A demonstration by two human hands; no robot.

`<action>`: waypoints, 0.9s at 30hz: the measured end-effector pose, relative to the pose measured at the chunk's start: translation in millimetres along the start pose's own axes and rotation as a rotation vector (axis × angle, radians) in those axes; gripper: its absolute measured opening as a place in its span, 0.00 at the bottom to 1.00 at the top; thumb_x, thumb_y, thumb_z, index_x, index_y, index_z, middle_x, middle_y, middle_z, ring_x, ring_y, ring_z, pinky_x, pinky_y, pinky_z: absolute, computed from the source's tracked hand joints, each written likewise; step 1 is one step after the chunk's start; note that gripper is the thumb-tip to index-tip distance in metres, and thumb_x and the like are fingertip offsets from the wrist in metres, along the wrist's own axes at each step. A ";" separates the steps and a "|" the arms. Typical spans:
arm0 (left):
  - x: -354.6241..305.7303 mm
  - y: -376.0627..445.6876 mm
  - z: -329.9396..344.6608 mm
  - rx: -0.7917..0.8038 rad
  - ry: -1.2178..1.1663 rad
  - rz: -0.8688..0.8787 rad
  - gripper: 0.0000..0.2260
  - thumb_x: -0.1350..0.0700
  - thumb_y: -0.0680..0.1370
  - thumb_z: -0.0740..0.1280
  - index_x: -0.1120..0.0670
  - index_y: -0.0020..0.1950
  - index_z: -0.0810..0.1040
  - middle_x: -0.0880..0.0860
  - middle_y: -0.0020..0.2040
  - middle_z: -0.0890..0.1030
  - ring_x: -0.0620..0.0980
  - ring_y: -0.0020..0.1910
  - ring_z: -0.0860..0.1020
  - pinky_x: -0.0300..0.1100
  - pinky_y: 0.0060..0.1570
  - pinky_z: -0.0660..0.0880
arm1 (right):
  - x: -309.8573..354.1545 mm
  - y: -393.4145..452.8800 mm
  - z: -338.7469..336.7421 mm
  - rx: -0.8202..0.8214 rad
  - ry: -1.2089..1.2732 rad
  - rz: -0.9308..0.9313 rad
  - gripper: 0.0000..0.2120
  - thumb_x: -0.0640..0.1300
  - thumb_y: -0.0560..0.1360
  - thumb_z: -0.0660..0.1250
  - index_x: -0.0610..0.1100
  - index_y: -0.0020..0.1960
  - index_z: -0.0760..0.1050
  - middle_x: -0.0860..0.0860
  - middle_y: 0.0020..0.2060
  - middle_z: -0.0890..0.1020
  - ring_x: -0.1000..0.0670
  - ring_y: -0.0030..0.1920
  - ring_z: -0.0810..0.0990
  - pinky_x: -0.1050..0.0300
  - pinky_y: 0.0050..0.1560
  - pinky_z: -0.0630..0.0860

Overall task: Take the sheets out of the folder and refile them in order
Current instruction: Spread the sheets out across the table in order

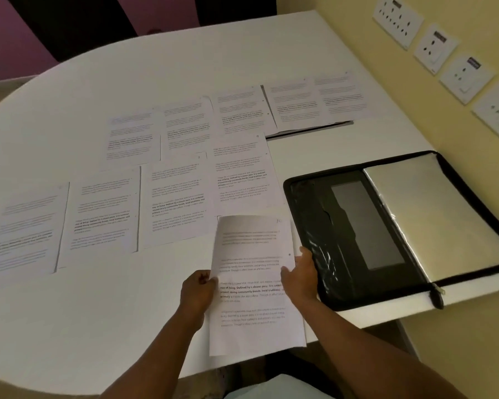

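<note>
A black zip folder (343,214) lies open on the right of the white table (98,312), its clear sleeves (432,214) on the right half. A printed sheet (251,309) is held up near the table's front edge, with more sheets under it. My left hand (198,292) pinches its left edge. My right hand (300,275) grips its right edge, close to the folder's left rim. Several printed sheets (173,200) lie spread in two rows across the table, from the far left (26,226) to the back right (314,99).
Several wall sockets (435,47) line the yellow wall at the right. A dark flat object (314,129) pokes out under the back right sheets. The table's front edge runs just below the held sheet.
</note>
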State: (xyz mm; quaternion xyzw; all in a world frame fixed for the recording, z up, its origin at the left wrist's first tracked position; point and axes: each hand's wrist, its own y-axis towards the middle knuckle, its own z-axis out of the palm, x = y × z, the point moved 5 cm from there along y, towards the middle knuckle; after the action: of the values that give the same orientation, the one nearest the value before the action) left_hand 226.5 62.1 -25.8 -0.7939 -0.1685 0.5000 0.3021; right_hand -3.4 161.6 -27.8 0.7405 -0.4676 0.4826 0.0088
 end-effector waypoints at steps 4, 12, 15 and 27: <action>2.4 -0.1 -8.8 0.040 -0.042 -0.010 0.05 0.62 0.79 0.65 0.55 0.50 0.79 0.54 0.48 0.83 0.51 0.44 0.81 0.41 0.38 0.74 | 5.2 -5.7 -4.6 0.034 0.018 0.019 0.08 0.41 0.78 0.66 0.43 0.57 0.71 0.49 0.51 0.81 0.54 0.43 0.80 0.66 0.34 0.76; -20.4 -1.4 -6.2 0.095 -0.099 0.043 0.05 0.62 0.79 0.65 0.55 0.51 0.78 0.54 0.50 0.84 0.53 0.49 0.82 0.46 0.47 0.78 | 22.1 -15.8 -25.7 -0.075 0.046 -0.014 0.04 0.45 0.78 0.67 0.46 0.48 0.73 0.52 0.42 0.81 0.56 0.38 0.80 0.68 0.31 0.70; -39.3 -2.0 3.0 0.118 -0.100 0.070 0.05 0.62 0.78 0.65 0.55 0.52 0.79 0.53 0.49 0.84 0.53 0.49 0.82 0.48 0.49 0.80 | 29.5 -6.7 -42.1 -0.116 0.064 -0.010 0.05 0.46 0.78 0.68 0.45 0.47 0.74 0.51 0.42 0.82 0.55 0.38 0.81 0.65 0.32 0.72; -135.0 25.9 78.6 0.133 -0.017 0.166 0.04 0.60 0.77 0.66 0.60 0.48 0.78 0.55 0.47 0.83 0.55 0.46 0.81 0.49 0.45 0.79 | 72.4 82.8 -125.5 -0.166 0.109 -0.042 0.08 0.48 0.79 0.66 0.44 0.46 0.78 0.50 0.38 0.83 0.52 0.35 0.81 0.62 0.31 0.72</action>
State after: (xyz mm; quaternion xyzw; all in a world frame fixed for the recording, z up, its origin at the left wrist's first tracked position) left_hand 95.4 -10.1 25.9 -0.7792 -0.0713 0.5400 0.3102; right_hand -143.2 123.7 55.3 0.7195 -0.4890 0.4817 0.1056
